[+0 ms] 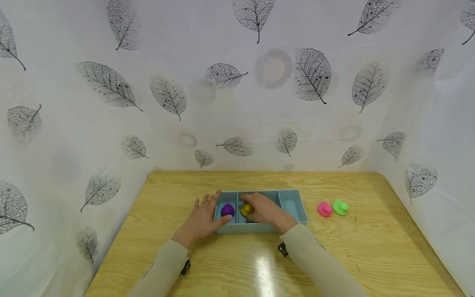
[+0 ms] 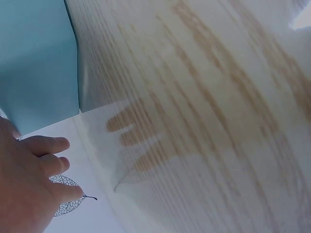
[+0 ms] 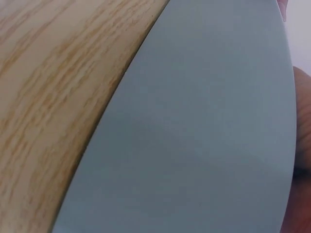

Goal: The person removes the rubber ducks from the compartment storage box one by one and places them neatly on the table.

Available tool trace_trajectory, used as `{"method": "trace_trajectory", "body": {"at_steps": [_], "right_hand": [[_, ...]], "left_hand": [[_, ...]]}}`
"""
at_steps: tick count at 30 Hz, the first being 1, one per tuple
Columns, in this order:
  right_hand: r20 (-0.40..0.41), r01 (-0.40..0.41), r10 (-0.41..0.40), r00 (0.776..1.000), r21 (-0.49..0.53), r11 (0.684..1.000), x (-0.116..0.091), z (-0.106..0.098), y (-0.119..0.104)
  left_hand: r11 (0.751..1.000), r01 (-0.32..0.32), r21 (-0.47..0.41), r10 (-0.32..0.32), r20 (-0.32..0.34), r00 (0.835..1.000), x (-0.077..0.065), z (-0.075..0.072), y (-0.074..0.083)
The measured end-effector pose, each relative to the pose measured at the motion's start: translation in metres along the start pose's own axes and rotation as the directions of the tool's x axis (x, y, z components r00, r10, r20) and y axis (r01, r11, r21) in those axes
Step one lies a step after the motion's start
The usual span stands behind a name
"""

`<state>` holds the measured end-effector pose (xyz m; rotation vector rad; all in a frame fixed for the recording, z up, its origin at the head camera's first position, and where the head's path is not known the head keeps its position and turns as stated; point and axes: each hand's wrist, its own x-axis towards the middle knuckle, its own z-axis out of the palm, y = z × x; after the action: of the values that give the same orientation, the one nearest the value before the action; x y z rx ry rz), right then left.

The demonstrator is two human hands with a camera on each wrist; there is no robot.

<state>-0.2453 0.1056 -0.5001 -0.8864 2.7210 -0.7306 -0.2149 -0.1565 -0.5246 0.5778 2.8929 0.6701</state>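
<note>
A pale blue divided box (image 1: 245, 227) stands on the table. In its left compartment lies a purple rounded toy (image 1: 227, 210). My left hand (image 1: 201, 220) rests at the box's left end, fingers fairly straight and spread, thumb across the front rim. In the left wrist view its fingers (image 2: 48, 165) show beside the box's blue wall (image 2: 39, 63). My right hand (image 1: 265, 209) reaches over the front wall into the middle compartment and grips a yellow toy duck (image 1: 246, 209), partly covered by the fingers. The right wrist view shows mostly the box's outer wall (image 3: 184, 116).
A pink toy duck (image 1: 325, 209) and a green toy duck (image 1: 340, 208) sit side by side on the wooden table (image 1: 178, 181), right of the box. The box's right compartment (image 1: 292, 204) shows its bare floor. A leaf-print curtain (image 1: 252, 115) surrounds the table's back and sides.
</note>
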Motion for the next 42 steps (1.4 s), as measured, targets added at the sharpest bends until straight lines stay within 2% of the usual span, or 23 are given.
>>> {"method": "trace_trajectory", "body": {"at_steps": [9,24,36,42], "right_hand": [[0.004,0.008,-0.008,1.0,0.015,1.0,-0.0005,-0.0025,-0.0017],[0.03,0.001,0.001,1.0,-0.068,0.998,0.0042,-0.0032,-0.0026],[0.024,0.027,-0.026,0.999,-0.034,0.999,0.005,-0.0025,0.0002],[0.031,0.034,-0.032,0.999,-0.061,0.998,0.0046,-0.0031,-0.0027]], "left_hand": [[1.0,-0.008,-0.007,0.008,-0.022,1.0,0.0001,-0.0004,0.001],[1.0,0.002,-0.01,-0.002,-0.01,1.0,0.0006,-0.0006,0.0007],[1.0,0.017,-0.024,-0.017,0.004,1.0,0.0002,-0.0003,-0.0003],[1.0,0.012,-0.026,-0.012,-0.009,1.0,-0.0004,0.0005,-0.0005]]}}
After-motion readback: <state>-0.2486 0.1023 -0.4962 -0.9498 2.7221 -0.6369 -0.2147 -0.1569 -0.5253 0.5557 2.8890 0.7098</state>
